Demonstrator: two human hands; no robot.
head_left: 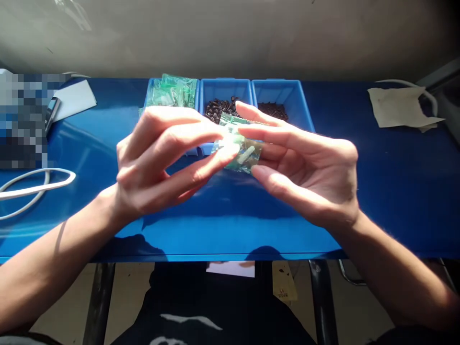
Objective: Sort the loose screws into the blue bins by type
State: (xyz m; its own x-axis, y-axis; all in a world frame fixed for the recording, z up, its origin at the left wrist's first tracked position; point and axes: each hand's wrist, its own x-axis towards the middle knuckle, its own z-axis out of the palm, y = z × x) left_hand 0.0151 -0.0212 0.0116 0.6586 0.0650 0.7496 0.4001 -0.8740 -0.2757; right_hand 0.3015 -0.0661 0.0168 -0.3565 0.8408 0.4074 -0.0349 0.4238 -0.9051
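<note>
Blue table (395, 191) under everything, harsh light across it. On its far side stand three blue bins in a row, joined or touching: left bin (198, 93), middle bin (225, 88), right bin (282, 91). My arms hide part of the fronts.

Left hand (165, 158): thumb and fingertips drawn together, pinching the held bag. Right hand (309, 167): cupped, fingers long and well apart from the thumb, tips at the bag's edges; cannot tell how firmly it grips.

Stock so far: several green-tinted bags (172, 91) fill the left bin and rise above its rim; exact count not readable, nor whether they are sealed.

In work: one clear, greenish held bag (247, 163), raised between my two hands in front of the middle bin. I judge this one unfinished, being handled at present; glare on the fingertips hides whether its mouth is parted.

Smallest items: a pale piece (247, 155) shows inside the held bag. Dark small parts (219, 109) lie heaped in the middle bin, finer-looking dark parts (273, 110) in the right one. Both supplies appear far from used up.
</note>
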